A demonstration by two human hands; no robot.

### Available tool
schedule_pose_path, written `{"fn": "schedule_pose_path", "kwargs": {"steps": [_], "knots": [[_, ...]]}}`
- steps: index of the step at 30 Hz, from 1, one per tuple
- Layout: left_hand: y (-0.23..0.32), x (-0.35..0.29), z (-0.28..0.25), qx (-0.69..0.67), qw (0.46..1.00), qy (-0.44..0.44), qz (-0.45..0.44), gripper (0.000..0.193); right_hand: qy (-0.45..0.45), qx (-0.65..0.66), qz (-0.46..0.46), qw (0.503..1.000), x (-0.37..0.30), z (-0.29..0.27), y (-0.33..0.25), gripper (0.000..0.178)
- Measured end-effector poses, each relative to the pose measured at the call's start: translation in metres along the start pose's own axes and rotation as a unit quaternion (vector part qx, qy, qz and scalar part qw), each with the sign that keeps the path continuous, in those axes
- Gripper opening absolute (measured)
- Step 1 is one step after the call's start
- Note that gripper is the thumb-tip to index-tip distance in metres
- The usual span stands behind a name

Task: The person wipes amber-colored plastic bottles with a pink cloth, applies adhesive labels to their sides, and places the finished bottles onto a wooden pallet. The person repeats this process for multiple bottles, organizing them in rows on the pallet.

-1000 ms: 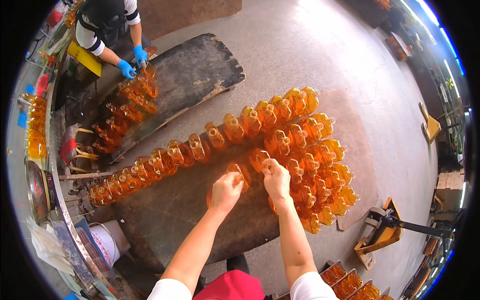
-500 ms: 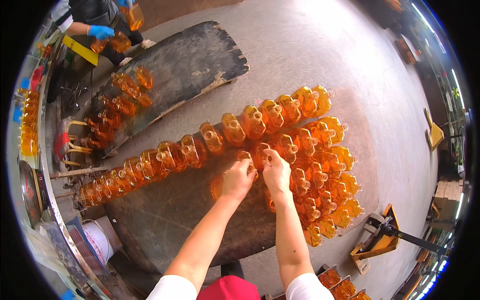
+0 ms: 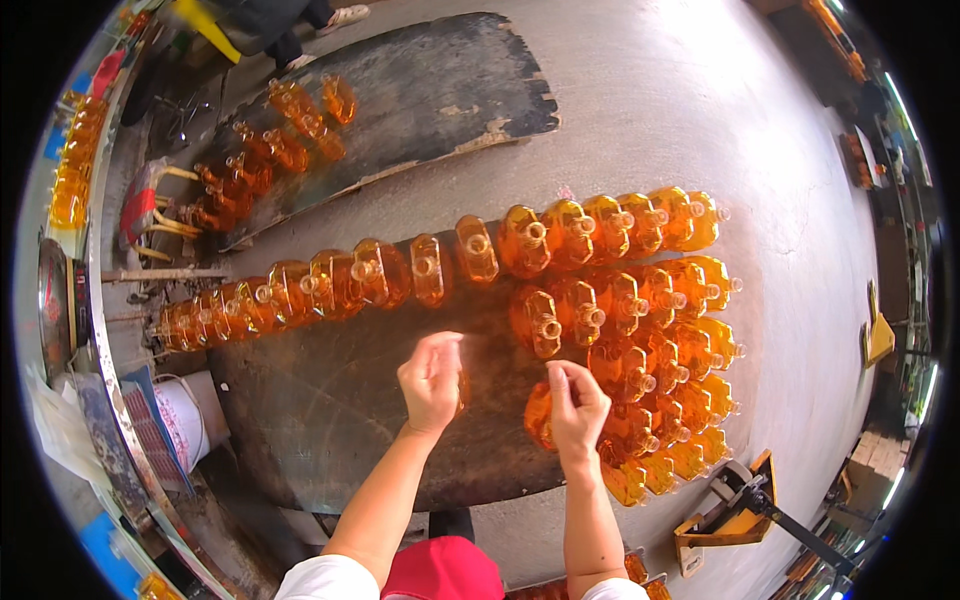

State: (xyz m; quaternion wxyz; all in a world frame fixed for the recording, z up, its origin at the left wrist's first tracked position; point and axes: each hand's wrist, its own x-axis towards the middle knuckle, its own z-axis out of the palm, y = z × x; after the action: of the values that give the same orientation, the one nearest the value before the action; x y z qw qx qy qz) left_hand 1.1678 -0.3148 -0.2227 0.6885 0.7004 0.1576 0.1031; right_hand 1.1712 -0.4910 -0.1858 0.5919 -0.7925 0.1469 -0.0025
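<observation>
While the left hand (image 3: 430, 385) is raised over the dark board (image 3: 320, 410) in the head view, fingers curled and blurred, a sliver of amber bottle (image 3: 462, 390) shows just at its right side. The right hand (image 3: 578, 405) bends its fingers forward, thumb toward the left, with an orange bottle (image 3: 538, 415) partly hidden at its left edge. Whether either hand grips anything, I cannot tell.

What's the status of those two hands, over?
Left hand blurred, above table. Right hand beside orange bottle, grip unclear. Bottle rows crowd table's right side.
</observation>
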Motion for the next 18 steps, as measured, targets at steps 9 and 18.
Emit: {"fn": "schedule_pose_path", "kwargs": {"steps": [9, 18], "knots": [[-0.018, 0.019, -0.018, -0.069, 0.995, -0.002, 0.069, 0.020, -0.139, 0.035, -0.162, 0.976, 0.025, 0.076, 0.014, 0.008], [-0.044, 0.025, -0.007, -0.017, 0.992, -0.019, 0.123, 0.012, -0.183, 0.035, -0.183, 0.965, 0.062, 0.111, 0.033, 0.014]]}}
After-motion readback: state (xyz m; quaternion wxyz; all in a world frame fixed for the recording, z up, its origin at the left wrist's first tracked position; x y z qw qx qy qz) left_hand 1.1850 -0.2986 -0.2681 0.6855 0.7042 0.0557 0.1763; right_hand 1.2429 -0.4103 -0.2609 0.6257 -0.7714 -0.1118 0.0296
